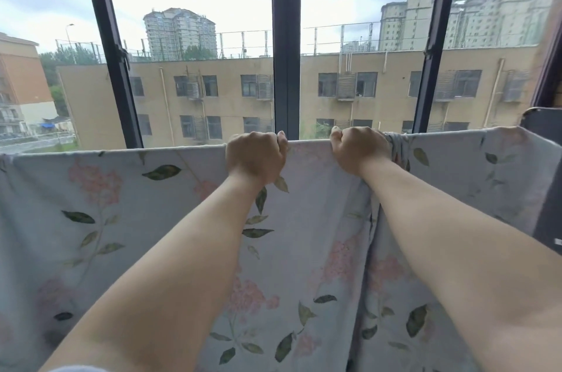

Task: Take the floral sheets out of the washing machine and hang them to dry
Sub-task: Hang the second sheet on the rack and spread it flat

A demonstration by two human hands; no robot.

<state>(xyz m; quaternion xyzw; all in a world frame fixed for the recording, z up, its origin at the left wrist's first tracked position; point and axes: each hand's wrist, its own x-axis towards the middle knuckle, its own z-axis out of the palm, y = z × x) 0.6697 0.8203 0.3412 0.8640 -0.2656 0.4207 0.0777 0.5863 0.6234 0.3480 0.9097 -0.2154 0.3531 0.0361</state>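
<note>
The floral sheet (127, 219), pale blue with pink flowers and green leaves, hangs draped over a horizontal line across the whole view, in front of the window. My left hand (255, 156) grips its top edge near the middle, fingers curled over the fold. My right hand (359, 149) grips the same top edge a little to the right, beside a bunched fold of cloth (395, 146). Both forearms reach forward and up. The line or rod under the sheet is hidden by the cloth.
Dark window frames (286, 46) stand just behind the sheet, with buildings outside. A dark object (544, 125) sits at the right edge behind the sheet's top corner. The washing machine is out of view.
</note>
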